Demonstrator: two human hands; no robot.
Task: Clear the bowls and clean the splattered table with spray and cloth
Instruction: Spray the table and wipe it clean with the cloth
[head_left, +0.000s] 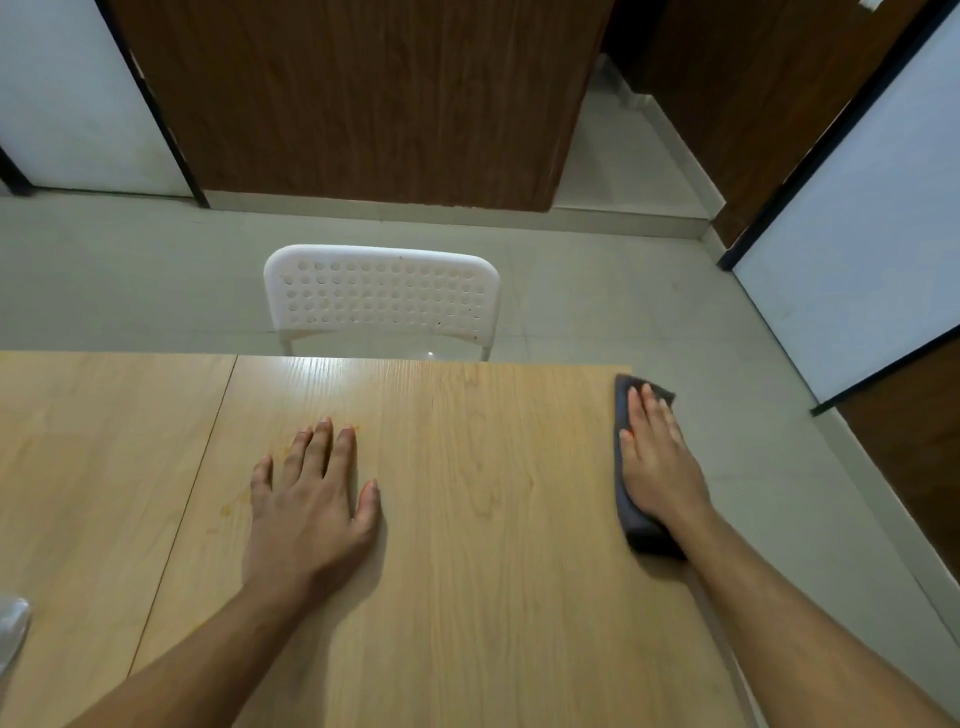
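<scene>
No bowls stand on the table (467, 519), so the clearing looks done; wiping is under way. The right hand (657, 457) presses the dark cloth (636, 530) with straight fingers at the table's right edge; the left hand (311, 499) lies flat mid-table, fingers spread, holding nothing; orange splatter (228, 509) remains just left of it; no writing is legible.
</scene>
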